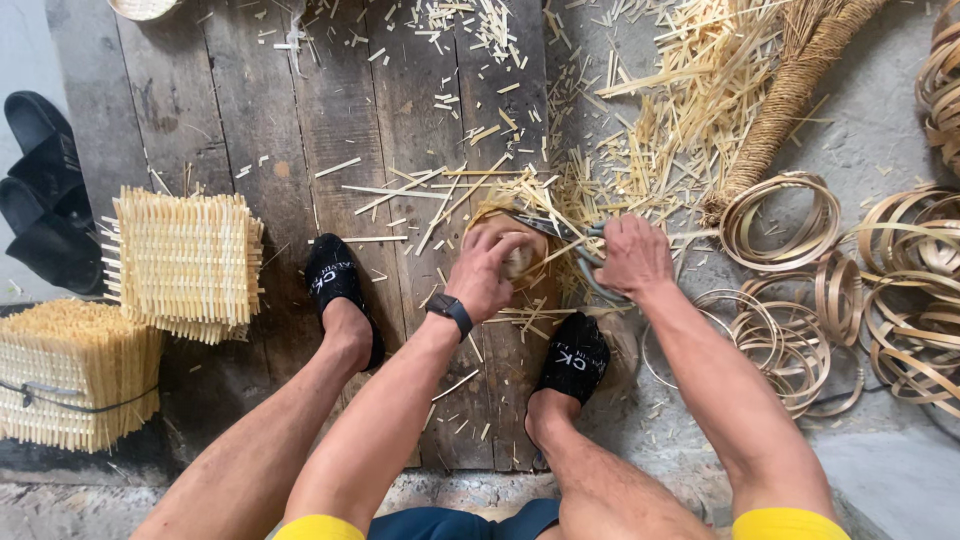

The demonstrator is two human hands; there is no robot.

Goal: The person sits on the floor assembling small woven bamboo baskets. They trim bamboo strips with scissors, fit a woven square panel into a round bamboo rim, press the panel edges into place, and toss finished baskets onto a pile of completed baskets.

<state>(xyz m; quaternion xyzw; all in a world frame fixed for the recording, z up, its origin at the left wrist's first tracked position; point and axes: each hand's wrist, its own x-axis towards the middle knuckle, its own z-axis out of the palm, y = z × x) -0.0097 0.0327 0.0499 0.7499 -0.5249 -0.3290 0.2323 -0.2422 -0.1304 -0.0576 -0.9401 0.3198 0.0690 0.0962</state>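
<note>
Small woven basket (515, 245) under left hand (487, 272), shears (580, 255) in right hand (632, 255).

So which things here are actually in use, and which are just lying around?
In use:
left hand pressing a small round woven piece
right hand gripping shears

Lying about:
stacked woven mats
bamboo hoops
bamboo offcuts
black sandals

Soft, even daylight fills the scene, bright and without glare. Shadows are faint and short, pooling just under the stacked woven mats (185, 262) and beside the feet. Focus is sharp near the mats; the wide lens bends the wooden boards (250, 120) toward the frame edges.
</note>
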